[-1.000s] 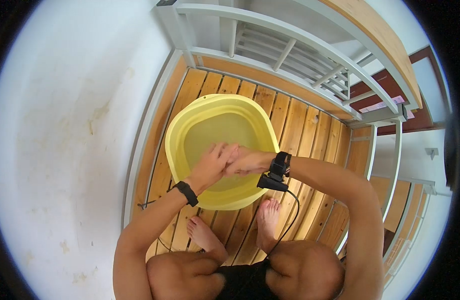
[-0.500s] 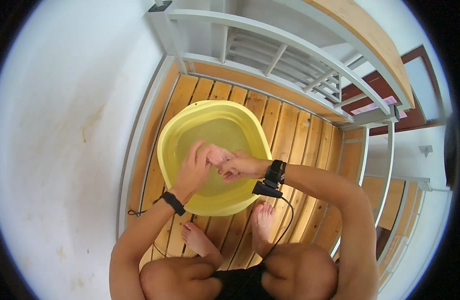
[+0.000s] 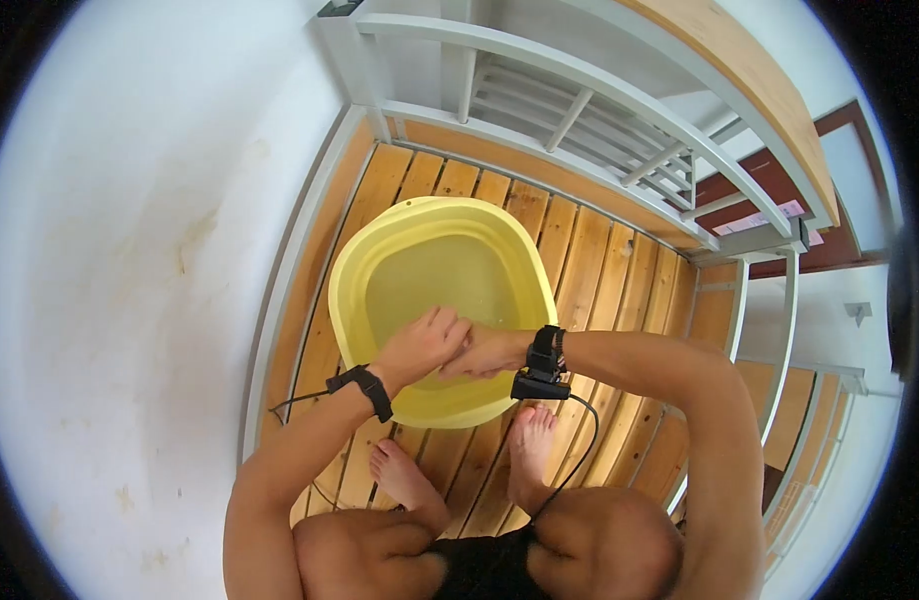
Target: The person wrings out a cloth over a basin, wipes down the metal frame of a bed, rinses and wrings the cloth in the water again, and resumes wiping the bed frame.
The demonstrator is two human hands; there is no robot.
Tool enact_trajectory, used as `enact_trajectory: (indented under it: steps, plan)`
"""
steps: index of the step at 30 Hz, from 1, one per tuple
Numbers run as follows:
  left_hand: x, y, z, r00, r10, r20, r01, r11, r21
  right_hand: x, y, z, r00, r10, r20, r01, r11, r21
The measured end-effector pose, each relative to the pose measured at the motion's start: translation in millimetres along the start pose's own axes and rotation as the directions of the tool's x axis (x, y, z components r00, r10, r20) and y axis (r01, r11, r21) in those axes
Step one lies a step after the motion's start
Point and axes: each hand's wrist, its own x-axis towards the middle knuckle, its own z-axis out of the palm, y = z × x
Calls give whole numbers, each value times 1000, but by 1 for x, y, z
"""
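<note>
Here, one left grip [image 3: 420, 346], one right grip [image 3: 489, 352], apparently clenched together, over one basin [image 3: 349, 285]

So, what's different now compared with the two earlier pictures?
The bare left hand and bare right hand have drawn closer to the near side of the yellow rounded-square plastic basin. The left, opened half a second ago, is curled against the right again; whether anything is held between them is hidden. The basin stays on the slatted wooden platform.
</note>
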Motion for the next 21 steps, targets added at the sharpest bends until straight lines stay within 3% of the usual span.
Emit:
enact_trajectory:
  steps: [4, 6, 7, 9, 13, 15, 16, 18, 19, 21]
  plan:
    - [1, 0, 11, 989, -122, 84, 106, 979, 172, 17, 12, -8, 993, -73, -90, 61, 990, -127]
    - [4, -4, 16, 982, -158, 105, 133, 967, 215, 30, 19, -11, 968, -183, -174, 51, 817, -575]
    - [5, -7, 18, 965, -207, 162, 177, 967, 185, 34, 21, -12, 969, -182, -169, 52, 814, -578]
    - [9, -12, 19, 941, -257, 218, 226, 961, 157, 40, 21, -12, 929, -305, -210, 55, 674, -736]
    - [17, -13, 13, 889, -315, 332, 298, 949, 101, 28, 15, -6, 896, -352, -271, 85, 735, -673]
    - [21, -14, 12, 872, -328, 363, 321, 944, 79, 23, 11, -1, 831, -490, -265, 140, 644, -752]
    - [21, -16, 14, 853, -350, 387, 348, 934, 77, 25, 11, -1, 834, -483, -264, 137, 647, -750]
    - [20, -18, 16, 830, -372, 416, 378, 923, 72, 29, 5, -2, 930, -210, -302, -54, 735, -676]
    - [21, -19, 17, 835, -366, 410, 366, 927, 82, 27, 2, 0, 931, -208, -301, -54, 735, -676]
    - [22, -21, 16, 842, -359, 404, 353, 931, 91, 19, -2, 3, 878, -356, -320, 76, 763, -642]
